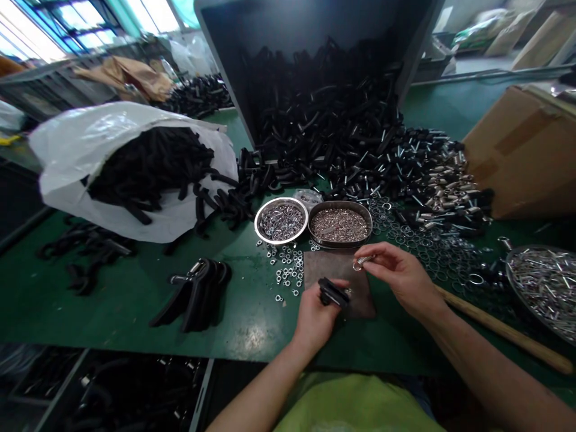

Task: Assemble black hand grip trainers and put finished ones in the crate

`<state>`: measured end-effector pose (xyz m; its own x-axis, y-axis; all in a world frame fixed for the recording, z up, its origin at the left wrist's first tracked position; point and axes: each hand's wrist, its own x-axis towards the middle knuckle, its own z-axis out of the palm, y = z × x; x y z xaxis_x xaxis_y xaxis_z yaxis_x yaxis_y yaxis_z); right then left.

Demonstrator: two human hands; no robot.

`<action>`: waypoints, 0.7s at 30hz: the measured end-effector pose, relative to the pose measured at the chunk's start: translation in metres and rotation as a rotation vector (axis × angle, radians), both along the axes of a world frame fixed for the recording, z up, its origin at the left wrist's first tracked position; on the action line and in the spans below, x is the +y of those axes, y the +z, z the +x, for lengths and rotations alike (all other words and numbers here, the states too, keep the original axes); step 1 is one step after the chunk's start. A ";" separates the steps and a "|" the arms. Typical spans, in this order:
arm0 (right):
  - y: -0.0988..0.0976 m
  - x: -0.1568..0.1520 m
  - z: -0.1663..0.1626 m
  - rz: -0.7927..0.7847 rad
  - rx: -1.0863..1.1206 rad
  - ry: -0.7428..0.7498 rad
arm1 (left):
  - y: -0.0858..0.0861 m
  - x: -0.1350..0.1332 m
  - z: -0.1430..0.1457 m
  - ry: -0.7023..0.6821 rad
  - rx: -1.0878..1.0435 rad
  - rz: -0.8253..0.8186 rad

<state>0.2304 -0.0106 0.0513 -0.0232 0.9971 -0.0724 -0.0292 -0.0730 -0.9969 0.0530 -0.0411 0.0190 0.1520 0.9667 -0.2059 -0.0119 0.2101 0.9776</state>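
My left hand (317, 312) is closed around a black plastic handle part (333, 293), held over a brown square pad (360, 300). Between the thumb and fingers of my right hand (400, 273) is a small metal spring (366, 259), with a ring (357, 266) at its left end. The two hands are apart, the right one a little higher. Small metal ring nuts (290, 273) lie scattered left of the pad. Several black clamp-like handles (202, 294) stand together on the green table, left of my left hand.
Behind the pad stand a round bowl of metal parts (281, 221) and an oval tin of small pins (340, 224). Black parts spill from a grey bin (225, 78) and a white bag (72, 150). At right are a hammer handle (504, 330), a cardboard box (526, 150) and loose rings (432, 252).
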 end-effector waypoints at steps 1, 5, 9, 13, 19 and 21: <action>0.000 -0.002 0.002 -0.010 -0.015 0.010 | -0.002 0.001 0.001 0.050 -0.104 -0.121; -0.002 -0.010 0.000 -0.068 0.013 0.101 | -0.001 0.008 0.002 0.170 -0.477 -0.448; -0.001 -0.012 -0.008 -0.070 0.110 0.221 | 0.006 0.014 -0.003 0.136 -0.677 -0.662; 0.005 -0.009 -0.009 -0.095 0.173 0.322 | 0.008 0.016 -0.010 -0.040 -0.744 -0.742; 0.006 -0.004 -0.006 -0.201 0.200 0.393 | 0.000 0.019 -0.014 -0.218 -0.688 -0.685; 0.004 -0.004 -0.006 -0.230 0.226 0.409 | -0.002 0.021 -0.014 -0.286 -0.656 -0.645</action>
<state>0.2241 -0.0143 0.0552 -0.4477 0.8622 -0.2371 -0.1654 -0.3404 -0.9256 0.0387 -0.0206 0.0167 0.6385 0.6059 -0.4745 -0.3803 0.7844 0.4899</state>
